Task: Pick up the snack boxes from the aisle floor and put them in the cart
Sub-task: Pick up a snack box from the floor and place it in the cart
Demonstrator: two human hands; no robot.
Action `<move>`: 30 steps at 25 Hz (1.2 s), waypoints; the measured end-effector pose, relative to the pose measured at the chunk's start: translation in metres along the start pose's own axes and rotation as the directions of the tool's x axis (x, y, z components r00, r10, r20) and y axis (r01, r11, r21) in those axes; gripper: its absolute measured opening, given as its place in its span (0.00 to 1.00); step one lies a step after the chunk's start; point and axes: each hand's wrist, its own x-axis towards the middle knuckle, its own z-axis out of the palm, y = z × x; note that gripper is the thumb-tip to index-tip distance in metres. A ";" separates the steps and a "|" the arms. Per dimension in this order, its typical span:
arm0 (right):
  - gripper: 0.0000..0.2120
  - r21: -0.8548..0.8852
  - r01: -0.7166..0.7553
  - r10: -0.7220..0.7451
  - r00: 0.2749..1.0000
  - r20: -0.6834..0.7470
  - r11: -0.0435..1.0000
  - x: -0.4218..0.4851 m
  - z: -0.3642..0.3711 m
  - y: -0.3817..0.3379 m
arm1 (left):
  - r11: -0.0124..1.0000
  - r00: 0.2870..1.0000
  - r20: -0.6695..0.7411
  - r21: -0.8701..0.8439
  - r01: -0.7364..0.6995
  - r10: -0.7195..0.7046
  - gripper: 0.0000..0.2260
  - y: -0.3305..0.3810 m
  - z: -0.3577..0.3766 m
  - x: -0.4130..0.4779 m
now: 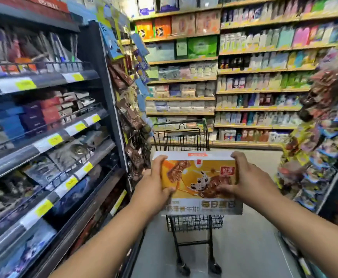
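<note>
Head view. One snack box (199, 181) is held clear of the floor (244, 247) between both hands, printed face toward the camera.

The left hand (154, 185) is curled round the box's left edge. One of its fingers (161, 159) is laid up over the top left corner, and another is pressed onto the printed face lower down. The right hand (248, 181) is clamped on the opposite edge in the same manner, with one digit hooked over the top right corner and fingertips (224, 188) spread onto the face. Neither hand is slack, and the box is borne wholly by the two grips.

The cart (182, 135) stands just beyond the fingertips. Its wire basket shows above the box's top edge and again below its bottom edge, so the box is judged to hang over or just before the near end of the basket. It is not yet set down.

Stocked shelves (44, 137) rise to the outside of the left hand, and hanging snack packs (314, 147) crowd the outside of the right.

The step in hand is judged to be the carry to the cart, with the lift already made. For the next move, the box would need to be passed forward beyond the fingertips, past the basket's near rim, and lowered inside. The box looks about as wide as the basket, so the fingers on its edges may have to be slid clear of the wire walls before being opened. No further boxes can be made out on the visible floor.
</note>
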 end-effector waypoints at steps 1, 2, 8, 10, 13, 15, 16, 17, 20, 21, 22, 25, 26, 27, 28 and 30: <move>0.45 0.003 0.003 -0.003 1.000 -0.005 1.000 0.023 0.011 0.006 | 1.000 1.000 0.001 0.012 0.000 0.000 0.39 -0.006 0.008 0.023; 0.46 0.010 0.010 -0.010 1.000 -0.005 1.000 0.047 0.021 0.012 | 1.000 1.000 -0.003 0.020 0.007 -0.007 0.39 -0.012 0.016 0.045; 0.43 0.071 0.063 -0.069 0.993 0.094 0.996 0.170 0.096 0.043 | 0.979 0.980 -0.027 0.042 0.198 -0.197 0.38 -0.058 0.076 0.148; 0.41 0.078 0.039 -0.050 0.987 0.154 0.996 0.209 0.124 0.054 | 0.968 0.971 -0.016 0.071 0.239 -0.238 0.37 -0.072 0.099 0.184; 0.40 0.091 0.022 -0.043 0.971 0.235 0.996 0.261 0.169 0.070 | 0.952 0.957 -0.003 0.098 0.288 -0.290 0.37 -0.099 0.131 0.233; 0.41 0.082 0.026 -0.049 0.957 0.285 0.996 0.295 0.197 0.079 | 0.947 0.951 0.033 0.107 0.304 -0.309 0.36 -0.118 0.152 0.261; 0.42 0.086 0.016 -0.042 0.949 0.311 0.996 0.314 0.211 0.083 | 0.946 0.947 0.052 0.090 0.312 -0.318 0.35 -0.131 0.163 0.277; 0.42 0.095 0.000 -0.032 0.940 0.340 0.995 0.330 0.225 0.085 | 0.942 0.940 0.077 0.064 0.329 -0.334 0.35 -0.143 0.172 0.291; 0.43 0.096 -0.060 0.016 0.914 0.405 0.994 0.369 0.268 0.086 | 0.929 0.917 0.144 0.041 0.369 -0.371 0.34 -0.183 0.198 0.337; 0.44 0.100 -0.099 0.046 0.899 0.435 0.990 0.380 0.283 0.087 | 0.922 0.907 0.168 0.047 0.384 -0.386 0.34 -0.196 0.209 0.351; 0.44 0.106 -0.130 0.067 0.886 0.458 0.986 0.389 0.297 0.088 | 0.918 0.901 0.183 0.046 0.393 -0.394 0.34 -0.208 0.220 0.364; 0.42 0.105 -0.186 0.111 0.862 0.495 0.977 0.415 0.341 0.096 | 0.904 0.873 0.233 0.093 0.418 -0.428 0.34 -0.239 0.256 0.395; 0.42 0.093 -0.200 0.126 0.852 0.509 0.975 0.425 0.357 0.101 | 0.893 0.858 0.250 0.108 0.436 -0.449 0.33 -0.251 0.269 0.404; 0.41 0.078 -0.211 0.141 0.843 0.520 0.974 0.437 0.372 0.106 | 0.887 0.849 0.258 0.123 0.445 -0.462 0.33 -0.261 0.283 0.415; 0.42 0.077 -0.241 0.166 0.834 0.526 0.968 0.447 0.386 0.112 | 0.885 0.848 0.255 0.125 0.448 -0.465 0.33 -0.270 0.297 0.423; 0.41 0.083 -0.280 0.198 0.831 0.519 0.956 0.464 0.417 0.124 | 0.892 0.856 0.250 0.146 0.428 -0.452 0.32 -0.287 0.321 0.442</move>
